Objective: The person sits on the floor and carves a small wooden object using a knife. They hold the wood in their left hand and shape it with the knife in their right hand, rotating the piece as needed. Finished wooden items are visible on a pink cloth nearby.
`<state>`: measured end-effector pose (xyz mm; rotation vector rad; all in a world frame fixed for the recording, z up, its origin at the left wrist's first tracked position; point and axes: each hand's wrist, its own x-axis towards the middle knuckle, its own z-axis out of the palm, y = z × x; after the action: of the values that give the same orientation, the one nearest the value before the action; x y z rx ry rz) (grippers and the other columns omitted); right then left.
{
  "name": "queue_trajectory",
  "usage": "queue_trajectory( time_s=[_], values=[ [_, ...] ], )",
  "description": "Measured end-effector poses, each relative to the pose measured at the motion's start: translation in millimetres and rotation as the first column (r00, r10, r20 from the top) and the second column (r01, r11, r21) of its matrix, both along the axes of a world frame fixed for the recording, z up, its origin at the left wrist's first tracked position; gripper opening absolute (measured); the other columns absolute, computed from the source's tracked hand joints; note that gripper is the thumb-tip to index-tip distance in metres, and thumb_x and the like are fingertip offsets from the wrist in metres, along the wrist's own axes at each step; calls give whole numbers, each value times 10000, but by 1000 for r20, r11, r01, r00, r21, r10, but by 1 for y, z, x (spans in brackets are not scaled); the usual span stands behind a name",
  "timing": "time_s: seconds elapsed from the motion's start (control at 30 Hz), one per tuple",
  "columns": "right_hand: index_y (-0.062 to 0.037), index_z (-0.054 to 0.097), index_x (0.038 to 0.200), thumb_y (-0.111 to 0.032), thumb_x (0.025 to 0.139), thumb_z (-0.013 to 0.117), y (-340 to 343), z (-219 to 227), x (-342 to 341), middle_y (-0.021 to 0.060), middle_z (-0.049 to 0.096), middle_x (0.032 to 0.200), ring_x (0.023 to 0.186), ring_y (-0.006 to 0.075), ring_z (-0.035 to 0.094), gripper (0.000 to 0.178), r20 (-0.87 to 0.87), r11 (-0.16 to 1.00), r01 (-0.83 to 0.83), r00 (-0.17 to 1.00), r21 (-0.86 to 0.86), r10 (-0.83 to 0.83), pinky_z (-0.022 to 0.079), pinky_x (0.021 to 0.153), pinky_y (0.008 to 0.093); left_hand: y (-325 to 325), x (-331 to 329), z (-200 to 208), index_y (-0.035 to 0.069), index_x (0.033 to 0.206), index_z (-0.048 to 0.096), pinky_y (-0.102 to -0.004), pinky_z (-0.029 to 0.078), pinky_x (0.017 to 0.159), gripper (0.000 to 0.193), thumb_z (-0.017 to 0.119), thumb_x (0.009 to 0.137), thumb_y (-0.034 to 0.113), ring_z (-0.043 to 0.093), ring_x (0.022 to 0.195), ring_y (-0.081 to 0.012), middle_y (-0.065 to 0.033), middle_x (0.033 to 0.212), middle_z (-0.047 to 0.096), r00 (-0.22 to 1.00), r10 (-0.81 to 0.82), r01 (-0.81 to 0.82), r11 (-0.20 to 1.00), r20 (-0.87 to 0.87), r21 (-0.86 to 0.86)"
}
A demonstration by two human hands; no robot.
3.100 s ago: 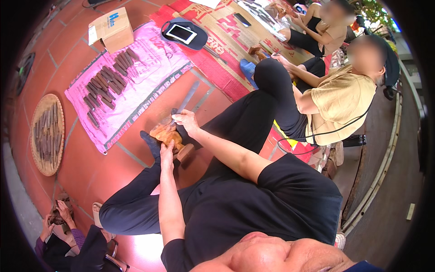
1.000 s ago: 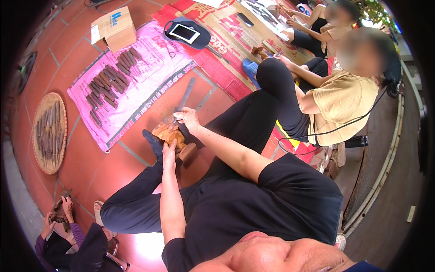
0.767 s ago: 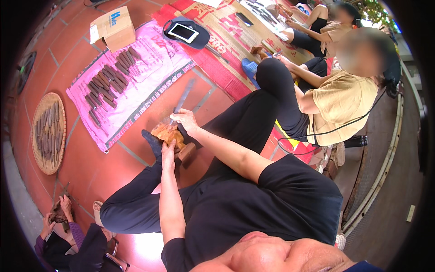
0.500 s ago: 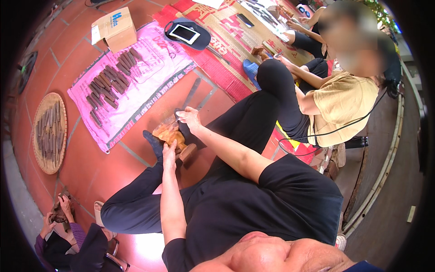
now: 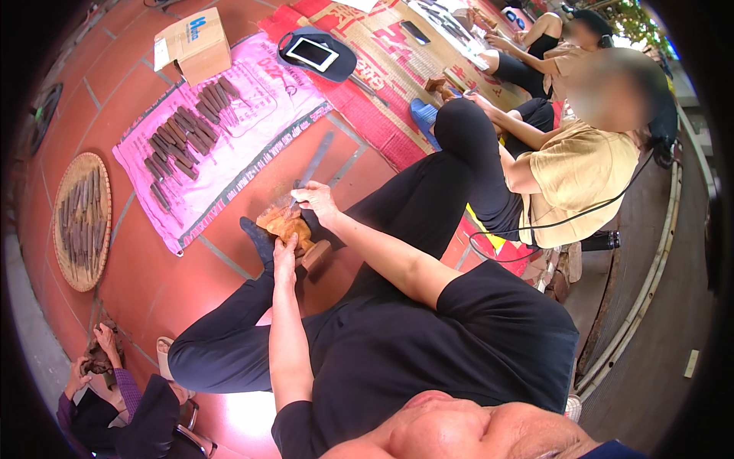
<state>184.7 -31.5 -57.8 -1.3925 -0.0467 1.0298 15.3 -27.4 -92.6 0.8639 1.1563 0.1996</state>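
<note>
An orange-brown wood carving with a squared block base rests low between my feet. My left hand is closed round its near side. Over its far right side, my right hand is closed on a long flat grey strip, like a file or blade. The strip runs away from my fingers above the tiled floor; its near end is partly hidden by them. A dark grey sock on one foot shows beside the carving's left.
Dark brown sticks lie on a pink sheet; more fill a round woven tray. A cardboard box and a cap with a phone on it stand beyond. Other people sit at right and lower left.
My right hand has shifted slightly, and the grey strip has tilted and moved a little left with it. My left hand keeps its hold on the carving.
</note>
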Motion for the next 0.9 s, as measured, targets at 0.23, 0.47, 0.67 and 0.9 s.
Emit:
queue_trajectory(
  time_s=[0.23,0.47,0.67,0.9],
  values=[
    [-87,583,668,-40,748,692,-3,-6,5,-20,561,631,543,57,516,143,-33,995,74,997,70,-72,397,503,182,-1,1,5,34,1197,447,-299,528,630,404,595,891,254,625,745,-168,-94,962,603,999,33,-32,999,25,-24],
    [-96,599,680,-80,735,713,-5,-4,-2,-39,554,614,551,47,487,128,47,990,-66,997,125,60,361,508,174,0,2,13,32,1205,434,-296,528,625,428,599,889,267,623,731,-162,-92,959,604,1000,14,-13,999,15,-52],
    [-108,630,704,-109,726,720,-7,-2,7,-55,559,621,562,36,486,93,88,998,56,995,1,-56,362,509,178,-1,2,9,34,1201,434,-299,527,618,426,598,890,273,622,732,-160,-92,948,603,999,35,-34,998,20,-48],
    [-93,600,676,-82,725,721,-4,-6,2,-51,552,619,535,38,476,131,81,995,-64,995,73,58,358,491,177,0,1,12,41,1163,448,-306,529,638,385,602,888,262,617,728,-151,-76,929,602,999,16,-14,998,30,-58]
  ],
)
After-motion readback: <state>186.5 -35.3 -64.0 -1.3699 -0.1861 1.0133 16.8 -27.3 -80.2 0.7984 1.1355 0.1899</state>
